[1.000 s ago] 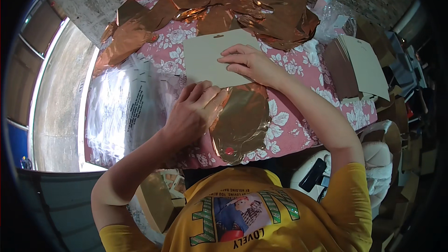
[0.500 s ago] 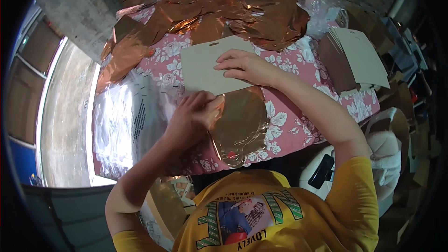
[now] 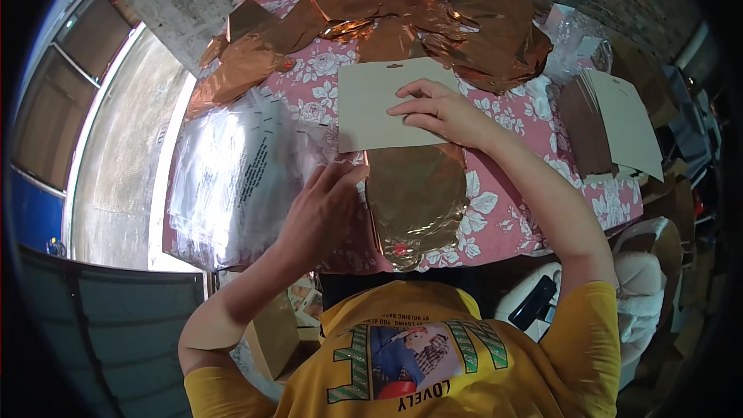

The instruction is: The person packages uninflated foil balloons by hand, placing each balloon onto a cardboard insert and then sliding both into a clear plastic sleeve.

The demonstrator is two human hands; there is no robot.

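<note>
A beige card with a hang slot in its top edge lies on the table in front of me. My right hand rests on the card's right part, fingers stretched out, holding nothing. Below the card, its upper end meeting the card's lower edge, is a flat gold foil piece like a deflated balloon, with a red spot near its bottom end. My left hand is closed beside the foil's upper left edge, fingers curled and fingertips near that edge. Whether something thin is pinched there is hidden.
A stack of clear plastic bags lies at the left. Copper foil pieces spread over the far side of the flowered tablecloth. More beige cards stand stacked at the right. A dark phone lies on a white seat.
My left hand has drawn slightly back from the foil, whose left edge now shows more. My right hand stays on the card. The whole view has shifted a little.
</note>
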